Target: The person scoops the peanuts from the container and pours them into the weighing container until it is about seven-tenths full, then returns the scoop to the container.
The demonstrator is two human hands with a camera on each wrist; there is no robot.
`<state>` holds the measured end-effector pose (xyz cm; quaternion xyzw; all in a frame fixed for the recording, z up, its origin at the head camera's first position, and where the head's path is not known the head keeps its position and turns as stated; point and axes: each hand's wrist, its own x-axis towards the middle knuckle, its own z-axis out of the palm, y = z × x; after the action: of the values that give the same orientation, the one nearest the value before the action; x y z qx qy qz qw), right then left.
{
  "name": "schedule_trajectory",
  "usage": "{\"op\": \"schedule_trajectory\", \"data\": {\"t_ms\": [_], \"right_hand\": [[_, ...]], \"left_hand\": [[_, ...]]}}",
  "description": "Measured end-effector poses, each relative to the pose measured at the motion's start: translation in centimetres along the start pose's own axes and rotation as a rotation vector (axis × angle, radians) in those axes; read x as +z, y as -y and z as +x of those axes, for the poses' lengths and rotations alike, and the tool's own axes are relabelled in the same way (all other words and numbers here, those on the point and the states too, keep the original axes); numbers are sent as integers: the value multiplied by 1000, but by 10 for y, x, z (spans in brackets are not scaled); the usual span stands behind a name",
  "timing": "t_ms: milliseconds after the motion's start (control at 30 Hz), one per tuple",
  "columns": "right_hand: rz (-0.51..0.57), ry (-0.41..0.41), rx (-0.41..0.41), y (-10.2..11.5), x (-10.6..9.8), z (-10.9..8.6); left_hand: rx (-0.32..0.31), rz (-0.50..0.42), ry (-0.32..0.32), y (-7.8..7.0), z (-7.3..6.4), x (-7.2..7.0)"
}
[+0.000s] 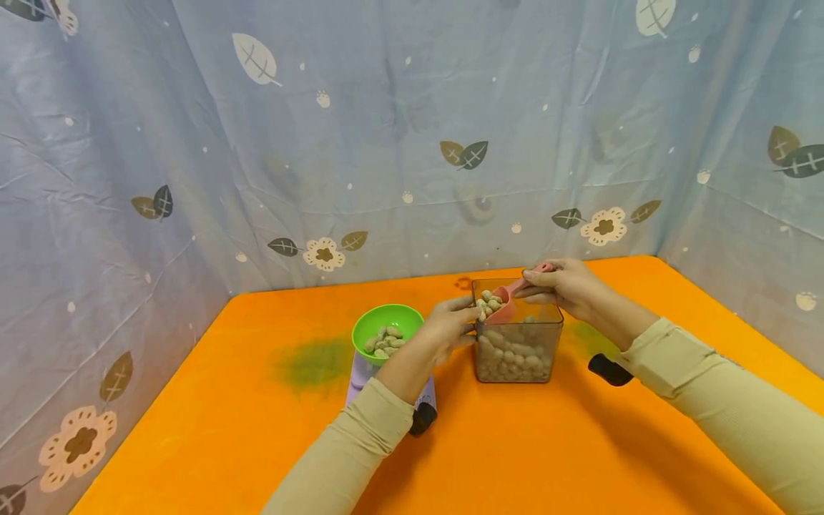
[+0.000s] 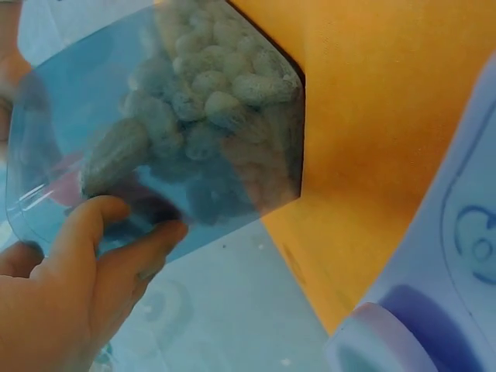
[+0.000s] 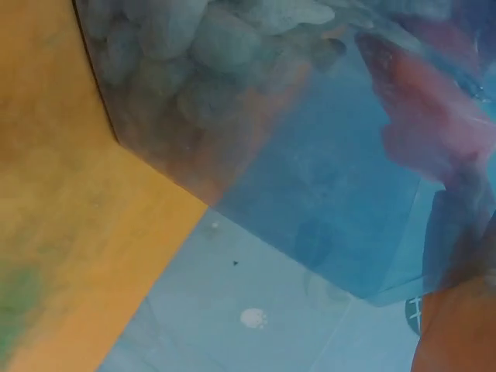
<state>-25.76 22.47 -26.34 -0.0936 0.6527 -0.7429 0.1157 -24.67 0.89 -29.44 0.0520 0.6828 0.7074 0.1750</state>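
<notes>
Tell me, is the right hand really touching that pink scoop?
Touching. The head view shows it: the right hand grips the pink scoop by its handle, whose tip shows above the grip.

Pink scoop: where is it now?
In the head view, right of centre: the pink scoop sits in the mouth of the see-through container, its handle in the right hand, right of the green bowl.
</notes>
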Motion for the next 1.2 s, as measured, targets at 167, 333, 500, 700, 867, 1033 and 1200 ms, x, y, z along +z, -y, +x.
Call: {"op": "schedule_trajectory", "data": {"t_ms": [167, 333, 500, 700, 867, 1033, 1200], "right_hand": [[168, -19, 25, -2, -10, -4], [290, 14, 43, -4, -18, -7], [369, 51, 39, -7, -25, -10], [470, 96, 14, -10, -35, -14], [541, 160, -11, -12, -43, -16], [589, 197, -21, -12, -50, -17], [603, 191, -33, -11, -55, -18]], "left_hand": [[15, -27, 14, 2, 0, -2], [26, -19, 17, 3, 0, -3], [29, -2, 23, 2, -2, -3], [30, 18, 34, 1, -3, -2], [34, 28, 33, 1, -3, -1], [27, 33, 35, 2, -2, -2], [26, 37, 31, 2, -1, -2]]}}
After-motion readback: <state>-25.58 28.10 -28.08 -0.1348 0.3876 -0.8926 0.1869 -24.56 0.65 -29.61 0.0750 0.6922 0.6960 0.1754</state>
